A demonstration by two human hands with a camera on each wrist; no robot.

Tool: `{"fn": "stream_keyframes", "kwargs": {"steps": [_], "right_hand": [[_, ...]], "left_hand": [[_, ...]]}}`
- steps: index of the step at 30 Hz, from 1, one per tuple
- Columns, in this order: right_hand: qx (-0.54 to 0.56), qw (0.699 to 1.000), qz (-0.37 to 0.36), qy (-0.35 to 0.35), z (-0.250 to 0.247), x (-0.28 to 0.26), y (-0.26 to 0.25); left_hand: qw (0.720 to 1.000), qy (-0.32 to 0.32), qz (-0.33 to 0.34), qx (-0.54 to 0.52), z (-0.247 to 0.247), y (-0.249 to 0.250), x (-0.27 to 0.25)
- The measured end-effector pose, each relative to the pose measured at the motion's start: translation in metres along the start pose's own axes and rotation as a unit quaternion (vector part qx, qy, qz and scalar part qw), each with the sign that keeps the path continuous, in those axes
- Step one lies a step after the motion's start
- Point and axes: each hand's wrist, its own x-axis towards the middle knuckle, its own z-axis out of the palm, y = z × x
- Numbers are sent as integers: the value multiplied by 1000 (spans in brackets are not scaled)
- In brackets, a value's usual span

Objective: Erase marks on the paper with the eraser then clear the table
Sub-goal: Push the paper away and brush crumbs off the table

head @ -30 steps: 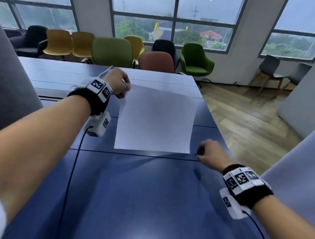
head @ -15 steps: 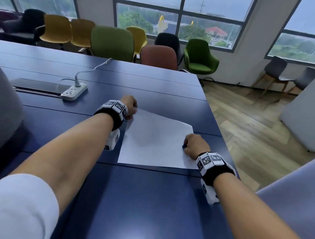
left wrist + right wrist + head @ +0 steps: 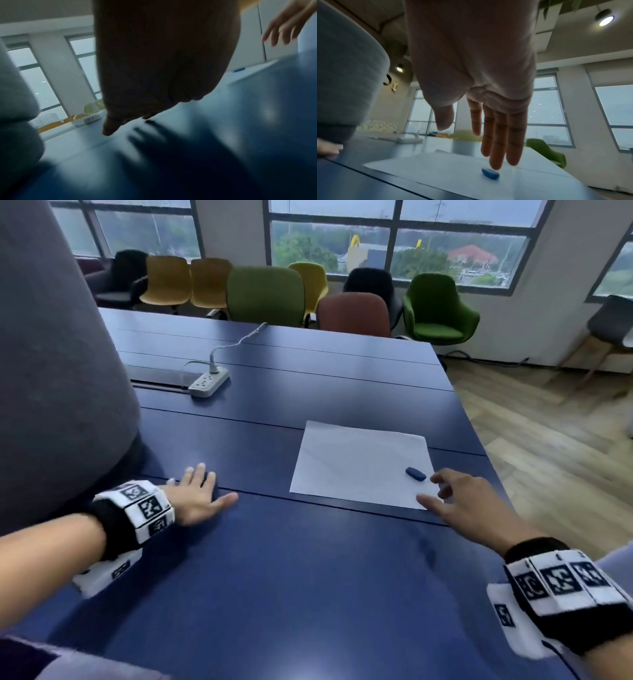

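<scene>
Two hands, both empty: left hand lies flat on the table, right hand hovers with fingers spread just beside the eraser. It rests on the paper — small, light, we judge; pinch its long sides. Paper is limp and near the table's right edge — open room lies leftward.

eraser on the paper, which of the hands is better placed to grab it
Right hand: its open fingers hover just beside the eraser on the paper. The left hand lies flat on the table, well away.
</scene>
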Motion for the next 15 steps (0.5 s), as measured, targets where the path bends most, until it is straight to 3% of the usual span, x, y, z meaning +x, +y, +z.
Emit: {"fn": "stream_keyframes", "kwargs": {"steps": [6, 11, 15], "right_hand": [[97, 992, -29, 75, 11, -101, -23], [166, 982, -41, 81, 50, -137, -37], [219, 967, -54, 117, 72, -148, -42]], "left_hand": [[999, 10, 31, -26, 37, 53, -45], [989, 16, 145, -9, 58, 132, -87], [964, -26, 265, 1, 67, 185, -120]]}}
